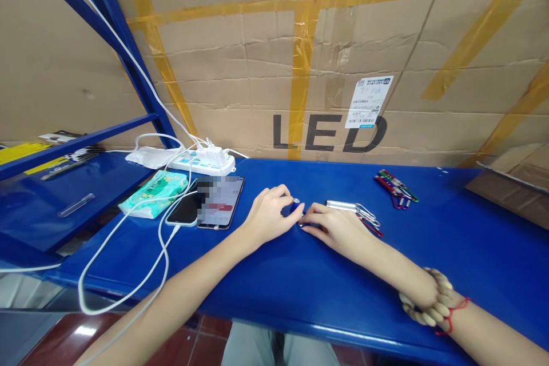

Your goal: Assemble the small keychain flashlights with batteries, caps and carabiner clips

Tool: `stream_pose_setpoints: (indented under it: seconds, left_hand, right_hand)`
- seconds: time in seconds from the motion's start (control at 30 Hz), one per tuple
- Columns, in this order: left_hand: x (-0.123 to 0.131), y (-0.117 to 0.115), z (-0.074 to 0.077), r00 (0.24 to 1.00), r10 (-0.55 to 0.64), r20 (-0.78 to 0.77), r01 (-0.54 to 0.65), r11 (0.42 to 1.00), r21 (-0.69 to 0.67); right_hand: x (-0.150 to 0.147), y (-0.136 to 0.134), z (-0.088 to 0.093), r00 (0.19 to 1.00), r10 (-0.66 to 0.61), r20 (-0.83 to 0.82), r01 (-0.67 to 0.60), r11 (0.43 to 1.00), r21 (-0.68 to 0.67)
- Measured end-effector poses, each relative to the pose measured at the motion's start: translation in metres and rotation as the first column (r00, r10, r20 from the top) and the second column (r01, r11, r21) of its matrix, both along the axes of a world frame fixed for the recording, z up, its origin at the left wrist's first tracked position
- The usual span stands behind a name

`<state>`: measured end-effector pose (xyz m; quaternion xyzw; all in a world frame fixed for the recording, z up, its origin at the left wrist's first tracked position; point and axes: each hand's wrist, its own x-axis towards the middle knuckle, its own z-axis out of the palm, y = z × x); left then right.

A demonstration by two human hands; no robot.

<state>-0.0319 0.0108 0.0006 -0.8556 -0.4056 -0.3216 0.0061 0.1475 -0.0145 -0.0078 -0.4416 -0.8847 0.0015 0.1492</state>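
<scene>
Between thumb and fingers, my left hand (270, 213) grips a small blue cylinder (295, 203) with a pale, shiny end; most of it is hidden by the fingers. My right hand (337, 230) is closed in a pinch right beside it, at a small shiny bit (301, 224) just below the cylinder. Whether that bit belongs to the cylinder I cannot tell. Just behind my right hand lie silver cylinders (341, 205) with carabiner clips (368, 216), silver and red, partly covered by the hand.
Farther right on the blue table (429, 251) lies a bunch of coloured carabiner pieces (395, 189). To the left are two phones (221, 203), a tissue pack (154, 194), a power strip (210, 161) and loose white cables (160, 246). A large cardboard box (240, 86) stands behind.
</scene>
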Motion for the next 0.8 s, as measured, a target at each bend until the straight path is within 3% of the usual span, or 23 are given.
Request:
stream_pose_setpoints:
  seconds: [0.17,0.57,0.8]
  left_hand:
    - [0.0006,0.0001,-0.0010,0.999,-0.025,-0.024,0.025,1.000,0.005]
    - [0.0000,0.0033,-0.0067,0.997,-0.075,-0.005,0.075,0.994,0.074]
    - [-0.0001,0.0025,-0.0049,0.995,-0.099,-0.004,0.099,0.993,0.059]
  right_hand:
    - [-0.0005,-0.0010,-0.0010,1.000,0.002,0.004,-0.002,1.000,0.021]
    - [-0.0036,-0.0002,0.0018,0.994,-0.102,-0.035,0.097,0.987,-0.125]
    - [-0.0043,-0.0019,0.0048,0.987,-0.106,-0.121,0.088,0.986,-0.144]
